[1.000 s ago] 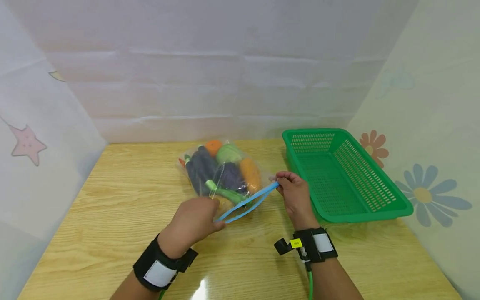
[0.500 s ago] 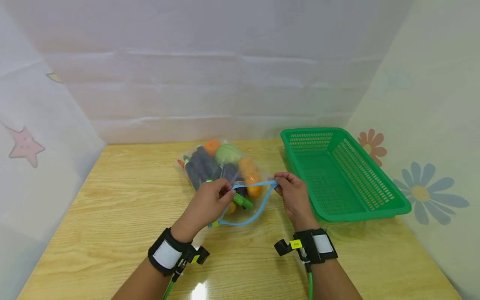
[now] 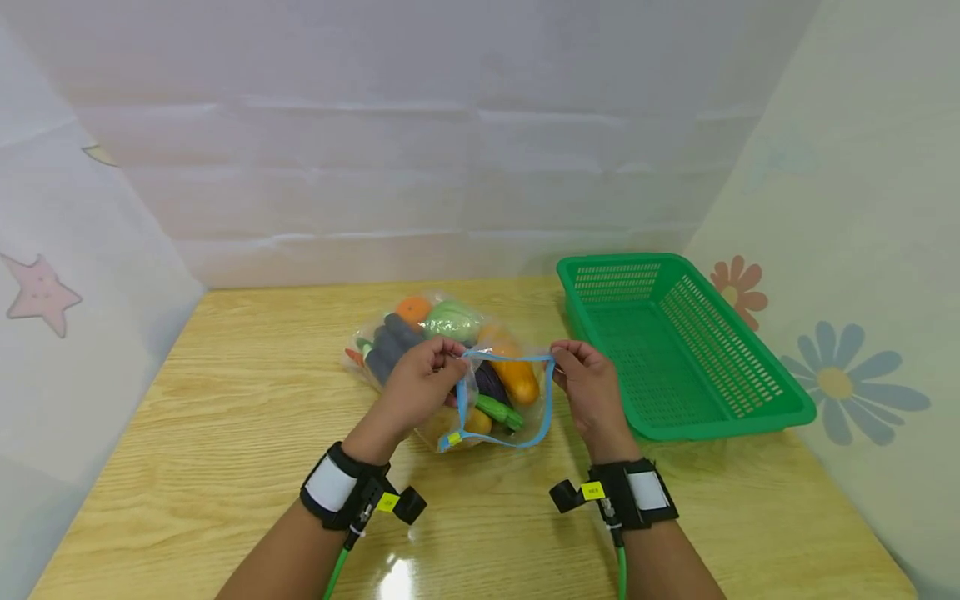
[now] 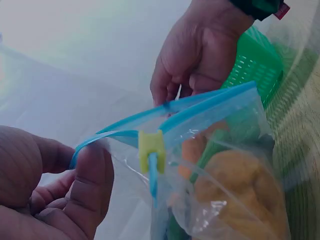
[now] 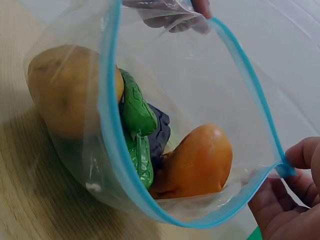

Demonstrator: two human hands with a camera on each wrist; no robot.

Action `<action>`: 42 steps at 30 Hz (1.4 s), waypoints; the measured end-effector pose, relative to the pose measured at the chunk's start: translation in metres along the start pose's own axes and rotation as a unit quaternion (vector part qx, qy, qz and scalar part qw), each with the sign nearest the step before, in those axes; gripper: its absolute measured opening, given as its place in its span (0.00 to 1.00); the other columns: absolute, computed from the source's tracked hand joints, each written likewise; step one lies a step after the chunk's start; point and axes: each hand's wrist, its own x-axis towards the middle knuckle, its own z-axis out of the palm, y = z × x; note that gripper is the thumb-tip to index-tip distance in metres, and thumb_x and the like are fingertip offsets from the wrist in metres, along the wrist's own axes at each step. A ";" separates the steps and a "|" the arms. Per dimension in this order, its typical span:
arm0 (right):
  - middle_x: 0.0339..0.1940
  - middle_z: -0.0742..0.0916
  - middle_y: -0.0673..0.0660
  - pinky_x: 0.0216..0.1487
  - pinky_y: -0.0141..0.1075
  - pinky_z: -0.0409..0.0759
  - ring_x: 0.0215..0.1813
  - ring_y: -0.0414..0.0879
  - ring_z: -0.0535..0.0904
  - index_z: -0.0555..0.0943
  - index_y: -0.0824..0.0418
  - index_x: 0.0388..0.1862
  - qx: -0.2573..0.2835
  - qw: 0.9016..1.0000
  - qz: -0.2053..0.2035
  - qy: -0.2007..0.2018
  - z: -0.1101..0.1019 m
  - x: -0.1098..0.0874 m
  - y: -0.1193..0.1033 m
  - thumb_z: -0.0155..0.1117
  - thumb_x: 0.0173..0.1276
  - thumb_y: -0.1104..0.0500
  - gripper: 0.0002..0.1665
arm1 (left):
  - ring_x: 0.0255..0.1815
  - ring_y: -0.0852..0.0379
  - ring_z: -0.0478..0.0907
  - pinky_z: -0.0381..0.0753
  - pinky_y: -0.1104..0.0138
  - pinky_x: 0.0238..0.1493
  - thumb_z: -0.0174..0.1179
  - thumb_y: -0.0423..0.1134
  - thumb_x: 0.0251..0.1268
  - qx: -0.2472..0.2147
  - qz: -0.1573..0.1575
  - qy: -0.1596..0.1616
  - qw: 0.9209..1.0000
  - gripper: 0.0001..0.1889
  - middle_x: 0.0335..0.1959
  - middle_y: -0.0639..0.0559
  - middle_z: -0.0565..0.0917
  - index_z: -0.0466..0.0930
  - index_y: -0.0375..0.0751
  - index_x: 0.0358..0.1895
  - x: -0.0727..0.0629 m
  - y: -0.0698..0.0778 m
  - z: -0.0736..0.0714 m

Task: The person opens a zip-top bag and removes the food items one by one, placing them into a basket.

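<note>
A clear zip bag [image 3: 538, 421] with a blue zip edge lies on the table, its mouth spread wide toward me. My left hand [image 3: 423, 379] pinches the upper left of the rim, and my right hand [image 3: 588, 392] pinches the upper right corner. A yellow slider [image 4: 151, 151] sits on the zip below my left fingers. Inside the bag are an orange, elongated vegetable [image 5: 197, 160], a green vegetable [image 3: 498, 411], dark purple eggplants [image 3: 397, 333], a pale green cabbage [image 3: 452, 318], a potato-like brown lump [image 5: 70, 90] and a round orange piece [image 3: 413, 311].
A green plastic basket [image 3: 693, 432] with slotted sides stands to the right of the bag, near the right wall. The wooden table [image 3: 225, 450] runs back to a pale sheet wall [image 3: 360, 167]. Both wrists wear black straps with green cables.
My left hand has let go of the lower left end, moved up and taken the upper rim. The bag's mouth has widened from a narrow slit. The right hand has kept its pinch.
</note>
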 end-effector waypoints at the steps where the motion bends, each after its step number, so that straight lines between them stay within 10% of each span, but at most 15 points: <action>1: 0.47 0.80 0.59 0.50 0.34 0.80 0.50 0.52 0.79 0.74 0.74 0.56 -0.016 1.000 -0.011 0.000 0.000 -0.001 -0.001 0.56 0.77 0.62 0.17 | 0.24 0.52 0.76 0.83 0.59 0.32 0.53 0.36 0.76 -0.011 -0.005 0.009 1.000 0.11 0.32 0.45 0.79 0.74 0.35 0.55 0.002 -0.002 -0.002; 8: 0.41 0.84 0.58 0.40 0.35 0.77 0.39 0.53 0.78 0.82 0.63 0.44 -0.170 0.969 -0.179 -0.004 0.004 -0.020 -0.016 0.60 0.75 0.58 0.09 | 0.25 0.55 0.74 0.80 0.62 0.32 0.51 0.37 0.78 -0.083 -0.055 0.039 0.994 0.12 0.35 0.47 0.77 0.72 0.37 0.58 0.014 -0.015 -0.012; 15: 0.31 0.83 0.48 0.27 0.36 0.75 0.26 0.43 0.75 0.84 0.58 0.33 -0.301 0.883 -0.326 -0.153 0.017 -0.037 -0.024 0.62 0.72 0.64 0.07 | 0.24 0.56 0.76 0.79 0.67 0.30 0.49 0.36 0.79 -0.136 -0.068 0.056 0.987 0.12 0.33 0.48 0.75 0.70 0.34 0.57 0.019 -0.022 -0.014; 20: 0.45 0.85 0.59 0.48 0.44 0.81 0.49 0.52 0.81 0.85 0.66 0.39 -0.427 0.801 -0.362 -0.211 0.029 -0.036 -0.015 0.63 0.70 0.67 0.05 | 0.25 0.56 0.79 0.79 0.67 0.29 0.49 0.36 0.79 -0.141 -0.051 0.053 0.987 0.12 0.32 0.49 0.76 0.70 0.33 0.57 0.018 -0.020 -0.013; 23: 0.54 0.82 0.68 0.60 0.52 0.75 0.62 0.61 0.75 0.83 0.72 0.48 -0.482 0.771 -0.371 -0.190 0.033 -0.032 -0.008 0.64 0.67 0.69 0.12 | 0.26 0.54 0.80 0.79 0.66 0.28 0.50 0.35 0.78 -0.133 -0.036 0.046 0.989 0.11 0.31 0.49 0.77 0.71 0.33 0.56 0.016 -0.019 -0.012; 31: 0.59 0.79 0.68 0.60 0.51 0.75 0.62 0.64 0.73 0.80 0.70 0.57 -0.559 0.745 -0.321 -0.173 0.036 -0.025 0.002 0.70 0.64 0.68 0.22 | 0.27 0.55 0.80 0.80 0.67 0.29 0.51 0.35 0.78 -0.124 -0.028 0.035 0.991 0.13 0.33 0.47 0.78 0.72 0.31 0.57 0.016 -0.020 -0.007; 42: 0.45 0.77 0.70 0.33 0.45 0.81 0.45 0.64 0.75 0.80 0.67 0.42 -0.588 0.689 -0.403 -0.133 0.031 -0.027 0.015 0.61 0.69 0.72 0.05 | 0.28 0.55 0.79 0.80 0.64 0.32 0.51 0.36 0.78 -0.102 -0.029 0.028 0.994 0.13 0.34 0.47 0.78 0.74 0.31 0.56 0.015 -0.025 -0.001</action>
